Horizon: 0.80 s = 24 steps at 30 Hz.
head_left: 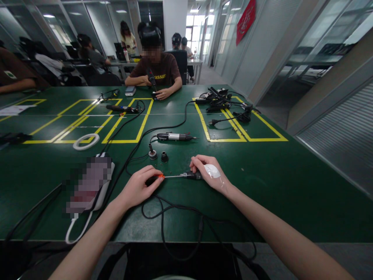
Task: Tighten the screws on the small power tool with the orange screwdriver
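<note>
My left hand [143,182] is closed round the black and orange handle of a screwdriver [175,176]. The thin metal shaft points right and meets the metal end of a dark cylindrical tool body [194,175]. My right hand [211,173], with a white dressing on its back, grips that tool body; its rear part is hidden by the palm. Just beyond the hands stand a round metal part with a black stem [152,153] and a black cone-shaped cap [164,156]. Tiny dark pieces, perhaps screws, lie near them. Farther off lies a silver and black electric screwdriver [175,137].
To the left are a phone on a white block [90,184] and a white tape roll [86,141]. Black cables [175,212] loop near the front edge. A cable heap [217,99] lies back right. Across the green table [291,186], another person [159,70] handles a tool.
</note>
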Each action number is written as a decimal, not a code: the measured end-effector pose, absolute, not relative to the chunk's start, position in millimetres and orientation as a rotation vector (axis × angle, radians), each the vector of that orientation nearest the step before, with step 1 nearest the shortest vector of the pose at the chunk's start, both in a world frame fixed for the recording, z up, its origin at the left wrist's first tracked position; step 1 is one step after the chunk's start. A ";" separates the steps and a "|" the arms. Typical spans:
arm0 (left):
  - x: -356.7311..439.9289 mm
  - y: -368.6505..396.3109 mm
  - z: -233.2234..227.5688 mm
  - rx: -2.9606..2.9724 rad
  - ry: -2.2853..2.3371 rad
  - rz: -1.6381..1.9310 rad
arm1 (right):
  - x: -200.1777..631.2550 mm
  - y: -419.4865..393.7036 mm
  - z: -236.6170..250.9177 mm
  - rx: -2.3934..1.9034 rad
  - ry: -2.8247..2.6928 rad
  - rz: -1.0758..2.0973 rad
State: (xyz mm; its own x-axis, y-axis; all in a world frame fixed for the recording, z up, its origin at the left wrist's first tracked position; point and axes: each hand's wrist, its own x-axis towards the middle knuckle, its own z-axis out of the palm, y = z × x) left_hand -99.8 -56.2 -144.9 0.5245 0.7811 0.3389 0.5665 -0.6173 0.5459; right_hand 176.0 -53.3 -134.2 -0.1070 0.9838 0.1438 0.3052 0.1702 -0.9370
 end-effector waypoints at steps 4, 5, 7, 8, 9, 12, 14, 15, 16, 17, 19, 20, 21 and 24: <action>-101.1 -57.0 -145.8 2.397 1.089 0.806 | 176.1 -52.9 -134.7 -1.271 -1.579 0.976; -101.3 -56.9 -146.4 2.383 1.092 0.816 | 176.2 -52.8 -134.7 -1.271 -1.580 0.978; -101.3 -56.4 -147.5 2.358 1.099 0.831 | 176.3 -52.7 -134.7 -1.270 -1.583 0.984; -101.2 -56.1 -147.8 2.353 1.097 0.831 | 176.4 -52.7 -134.9 -1.270 -1.583 0.985; -101.1 -56.0 -147.9 2.353 1.094 0.830 | 176.4 -52.7 -135.1 -1.271 -1.583 0.984; -101.0 -56.1 -147.0 2.366 1.084 0.821 | 176.4 -52.7 -136.1 -1.275 -1.585 0.974; -101.2 -56.5 -145.9 2.375 1.086 0.813 | 176.5 -52.5 -136.8 -1.274 -1.589 0.968; -101.4 -56.7 -145.4 2.382 1.090 0.808 | 176.5 -52.3 -137.1 -1.274 -1.591 0.967; -101.5 -56.8 -145.0 2.391 1.093 0.799 | 176.6 -52.2 -137.2 -1.276 -1.592 0.967; -101.5 -56.8 -144.7 2.402 1.098 0.789 | 176.6 -52.1 -137.2 -1.280 -1.592 0.970; -101.5 -56.4 -144.5 2.420 1.111 0.771 | 176.6 -52.1 -136.5 -1.287 -1.588 0.979; -101.5 -56.1 -144.4 2.424 1.118 0.766 | 176.5 -52.3 -135.9 -1.287 -1.585 0.984; -101.4 -55.8 -144.4 2.423 1.121 0.760 | 176.3 -52.5 -135.1 -1.285 -1.582 0.989; -101.4 -55.6 -144.6 2.405 1.118 0.760 | 176.0 -53.2 -133.0 -1.278 -1.580 0.996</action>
State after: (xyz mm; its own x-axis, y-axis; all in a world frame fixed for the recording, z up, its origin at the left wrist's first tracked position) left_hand -101.4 -55.6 -144.6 0.5374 0.7837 0.3115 0.5780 -0.6112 0.5407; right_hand 176.0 -53.2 -133.0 -0.1162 0.9847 0.1302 0.3074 0.1603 -0.9380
